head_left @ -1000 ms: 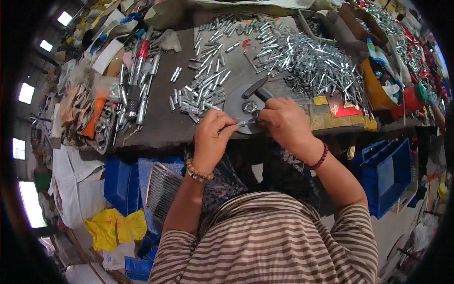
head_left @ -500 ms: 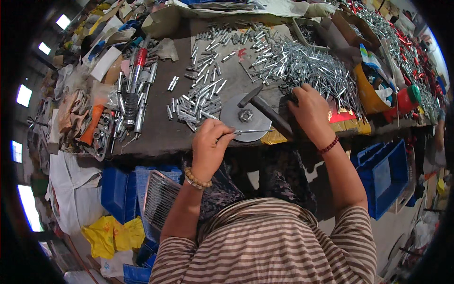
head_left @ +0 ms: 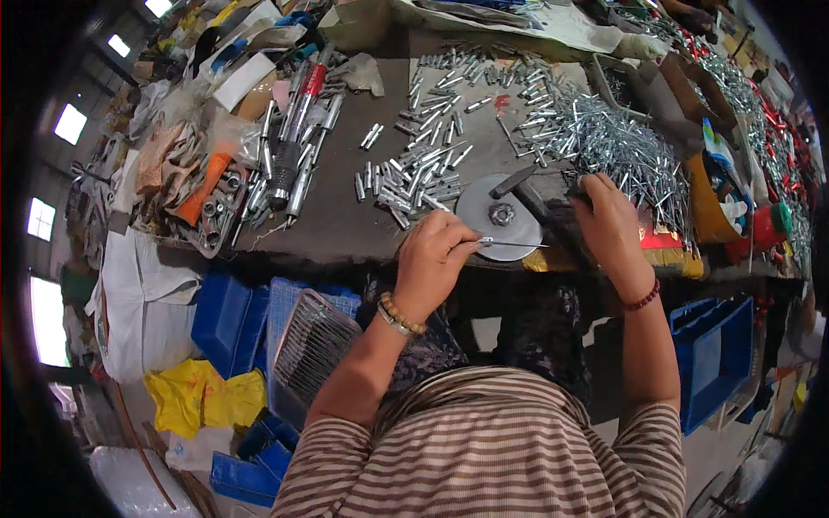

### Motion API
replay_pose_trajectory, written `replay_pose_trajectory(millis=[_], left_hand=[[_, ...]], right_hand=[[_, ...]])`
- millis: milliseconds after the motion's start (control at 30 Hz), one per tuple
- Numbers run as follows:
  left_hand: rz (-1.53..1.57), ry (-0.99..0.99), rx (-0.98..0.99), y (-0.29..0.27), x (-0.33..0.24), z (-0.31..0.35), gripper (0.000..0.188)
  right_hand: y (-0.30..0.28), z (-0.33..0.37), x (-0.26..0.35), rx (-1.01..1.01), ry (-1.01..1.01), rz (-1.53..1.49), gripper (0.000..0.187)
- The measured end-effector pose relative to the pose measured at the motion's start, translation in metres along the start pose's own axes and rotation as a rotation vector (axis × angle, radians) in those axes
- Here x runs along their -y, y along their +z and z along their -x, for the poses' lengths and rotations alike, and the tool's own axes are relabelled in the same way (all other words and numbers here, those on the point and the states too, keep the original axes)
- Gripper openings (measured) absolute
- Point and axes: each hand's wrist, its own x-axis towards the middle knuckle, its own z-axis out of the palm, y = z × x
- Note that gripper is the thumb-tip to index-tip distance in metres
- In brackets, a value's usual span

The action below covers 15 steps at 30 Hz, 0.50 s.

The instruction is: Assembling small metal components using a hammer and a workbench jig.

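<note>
My left hand pinches a thin metal pin with a short silver sleeve at its near end. The pin points right, over the front part of a round grey metal disc with a hub in its middle. A hammer rests across the disc's right side, head toward the far left and dark handle toward me. Just right of the handle, my right hand has its fingers curled together by the pin pile; a dark patch shows at the fingertips, but what they hold is hidden.
Loose silver sleeves lie left of and beyond the disc. A heap of long metal pins spreads at the right, near a yellow container. Tools crowd the left. Blue crates stand below the table edge.
The view has swung, so the bench appears farther right. My right hand has come slightly nearer to me beside the hammer handle. My left hand still pinches the sleeved pin over the disc.
</note>
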Motion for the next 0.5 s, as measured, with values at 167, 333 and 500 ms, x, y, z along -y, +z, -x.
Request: replay_pose_trajectory(millis=[167, 333, 500], left_hand=[[-0.015, 0.001, 0.002, -0.003, -0.001, 0.001, 0.011], [-0.095, 0.106, -0.047, 0.002, 0.005, 0.001, 0.015], [-0.080, 0.057, -0.033, 0.001, 0.004, 0.002, 0.016]], right_hand=[[0.000, -0.002, 0.064, 0.158, -0.235, -0.046, 0.017], [0.030, -0.005, 0.084, 0.230, -0.326, -0.111, 0.018], [0.031, -0.005, 0.089, 0.200, -0.342, -0.122, 0.018]])
